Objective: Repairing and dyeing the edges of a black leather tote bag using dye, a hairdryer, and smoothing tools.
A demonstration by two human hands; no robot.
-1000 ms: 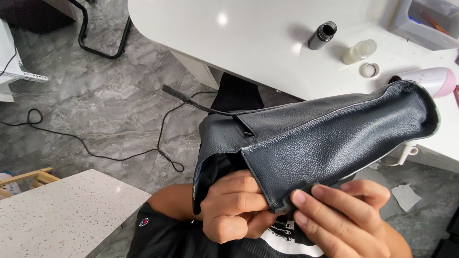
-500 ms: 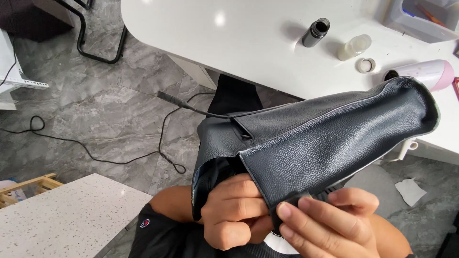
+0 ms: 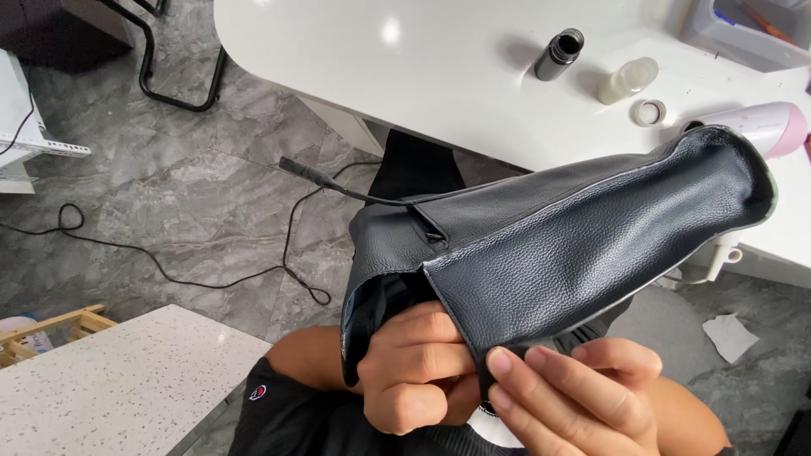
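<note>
Grey marble floor and a white table [image 3: 405,76] lie behind a black leather piece [image 3: 574,245], held up in front of the table's near edge. Below the leather, the left hand [image 3: 418,367] is clenched on its lower hem; the right hand [image 3: 583,397] pinches the same hem with fingers extended. Keeping both grips close together should hold the fold taut and flat.

Bright, even overhead light; a round glare spot sits on the white table [image 3: 439,76] well above the left hand [image 3: 418,367], and the dark bottle [image 3: 559,54] beside it casts a soft shadow leftward. Leather grain just above the hands is sharp; the right hand [image 3: 579,393] looks slightly soft
</note>
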